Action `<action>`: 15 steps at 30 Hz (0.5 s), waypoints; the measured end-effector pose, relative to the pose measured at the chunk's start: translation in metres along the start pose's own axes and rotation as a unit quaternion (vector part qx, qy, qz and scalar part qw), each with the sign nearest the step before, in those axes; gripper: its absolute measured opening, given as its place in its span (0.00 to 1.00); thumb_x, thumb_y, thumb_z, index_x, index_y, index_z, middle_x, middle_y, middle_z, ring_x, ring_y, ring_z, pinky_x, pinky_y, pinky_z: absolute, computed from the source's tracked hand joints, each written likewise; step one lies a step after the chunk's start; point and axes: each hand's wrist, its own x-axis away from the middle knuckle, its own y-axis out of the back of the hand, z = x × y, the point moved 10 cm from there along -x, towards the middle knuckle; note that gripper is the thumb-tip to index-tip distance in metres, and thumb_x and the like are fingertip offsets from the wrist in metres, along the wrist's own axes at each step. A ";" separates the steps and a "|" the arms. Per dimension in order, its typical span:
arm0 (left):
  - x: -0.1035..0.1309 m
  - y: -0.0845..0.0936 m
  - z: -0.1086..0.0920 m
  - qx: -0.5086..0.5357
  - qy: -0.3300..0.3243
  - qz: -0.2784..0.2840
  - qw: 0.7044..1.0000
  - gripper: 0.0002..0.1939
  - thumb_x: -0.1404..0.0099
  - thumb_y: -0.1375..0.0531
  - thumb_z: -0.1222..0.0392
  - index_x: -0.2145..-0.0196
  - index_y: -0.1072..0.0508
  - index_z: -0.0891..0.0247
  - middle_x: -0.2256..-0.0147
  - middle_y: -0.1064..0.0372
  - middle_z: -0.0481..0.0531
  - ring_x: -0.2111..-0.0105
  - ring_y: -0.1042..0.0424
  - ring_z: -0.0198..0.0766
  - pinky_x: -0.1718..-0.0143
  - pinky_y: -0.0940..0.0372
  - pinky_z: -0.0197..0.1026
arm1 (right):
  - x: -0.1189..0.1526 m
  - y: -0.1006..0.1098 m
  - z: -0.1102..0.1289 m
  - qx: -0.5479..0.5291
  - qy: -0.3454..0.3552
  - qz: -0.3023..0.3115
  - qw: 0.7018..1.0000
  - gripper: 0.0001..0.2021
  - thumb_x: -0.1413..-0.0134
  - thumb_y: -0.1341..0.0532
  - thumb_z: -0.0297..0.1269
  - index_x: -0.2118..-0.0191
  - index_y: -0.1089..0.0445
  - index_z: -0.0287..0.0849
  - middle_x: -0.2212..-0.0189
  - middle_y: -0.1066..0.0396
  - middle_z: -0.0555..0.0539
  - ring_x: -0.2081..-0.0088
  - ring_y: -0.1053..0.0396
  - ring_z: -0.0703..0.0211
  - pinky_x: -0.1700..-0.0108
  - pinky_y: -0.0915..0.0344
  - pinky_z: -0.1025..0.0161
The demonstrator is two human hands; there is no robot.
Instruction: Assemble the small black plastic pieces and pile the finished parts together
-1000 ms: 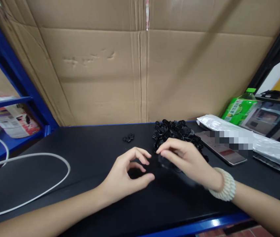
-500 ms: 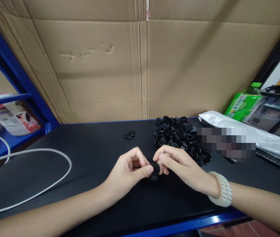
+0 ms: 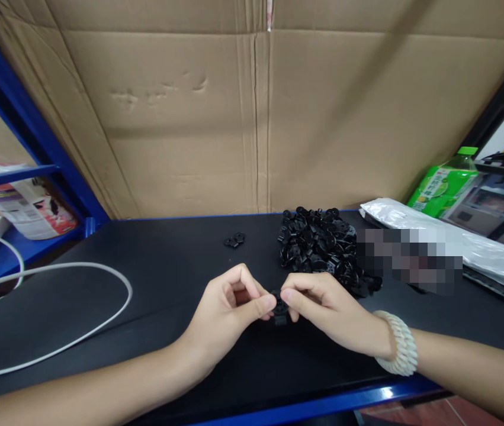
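A small black plastic piece (image 3: pixel 281 309) with a round head and a squared lower tab is pinched between my two hands above the black table. My left hand (image 3: pixel 234 307) grips its left side with thumb and fingertips. On its right side, my right hand (image 3: pixel 318 305) holds it between thumb and bent fingers, partly covering it. Just behind my right hand lies a heap of similar black plastic pieces (image 3: pixel 318 236). Farther back, a separate little black piece (image 3: pixel 234 239), or a pair touching, lies on the table (image 3: pixel 167 254).
A pale cable (image 3: pixel 118 275) loops over the table's left side. At the right are a silvery plastic package (image 3: pixel 482 242), a blurred-out dark object (image 3: pixel 411 260) and a green-labelled bottle (image 3: pixel 445 183). Cardboard (image 3: pixel 180 136) stands behind, and a blue frame (image 3: pixel 69 195) borders the left.
My right thumb and fingers have come down and closed onto the black piece's right side; before, the thumb was raised off it. My left hand keeps its pinch. The view has shifted slightly.
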 end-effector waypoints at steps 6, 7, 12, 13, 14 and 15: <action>0.000 0.001 0.004 0.002 0.020 -0.008 1.000 0.15 0.47 0.33 0.62 0.79 0.39 0.63 0.78 0.31 0.45 0.76 0.29 0.34 0.71 0.33 0.37 | -0.001 -0.002 -0.001 -0.015 0.009 -0.013 1.000 0.18 0.37 0.48 0.40 0.78 0.38 0.41 0.81 0.39 0.54 0.77 0.43 0.67 0.74 0.47 0.68; -0.001 0.001 0.004 -0.002 0.019 -0.003 1.000 0.15 0.47 0.34 0.62 0.78 0.39 0.63 0.78 0.31 0.45 0.76 0.29 0.34 0.71 0.33 0.36 | -0.001 -0.003 -0.002 -0.020 0.007 -0.011 1.000 0.19 0.37 0.48 0.41 0.78 0.39 0.40 0.81 0.39 0.54 0.77 0.43 0.67 0.74 0.47 0.68; -0.020 0.019 -0.004 -0.115 -0.051 -0.025 0.992 0.10 0.44 0.37 0.59 0.74 0.35 0.64 0.77 0.32 0.46 0.76 0.29 0.34 0.73 0.32 0.37 | 0.003 0.007 -0.008 -0.028 -0.021 -0.052 0.998 0.18 0.35 0.53 0.43 0.72 0.35 0.41 0.82 0.40 0.54 0.78 0.42 0.66 0.72 0.46 0.67; -0.027 0.031 -0.007 -0.160 -0.070 -0.053 0.983 0.09 0.44 0.37 0.58 0.71 0.34 0.64 0.76 0.31 0.47 0.75 0.28 0.35 0.73 0.31 0.38 | 0.004 0.010 -0.007 -0.020 -0.020 -0.064 0.998 0.17 0.35 0.53 0.42 0.70 0.34 0.42 0.83 0.41 0.55 0.78 0.43 0.66 0.73 0.46 0.67; -0.034 0.044 -0.009 -0.178 -0.079 -0.081 0.978 0.08 0.44 0.38 0.58 0.70 0.32 0.64 0.74 0.30 0.48 0.75 0.27 0.36 0.71 0.30 0.38 | 0.006 0.011 -0.005 -0.006 -0.014 -0.069 0.997 0.17 0.35 0.52 0.42 0.70 0.34 0.42 0.84 0.42 0.55 0.79 0.43 0.66 0.74 0.47 0.67; -0.041 0.057 -0.009 -0.191 -0.083 -0.105 0.972 0.08 0.44 0.38 0.58 0.69 0.31 0.65 0.73 0.30 0.49 0.74 0.27 0.36 0.70 0.30 0.39 | 0.008 0.010 -0.001 0.013 -0.002 -0.067 0.998 0.16 0.36 0.52 0.41 0.71 0.34 0.42 0.84 0.42 0.55 0.80 0.44 0.66 0.75 0.48 0.67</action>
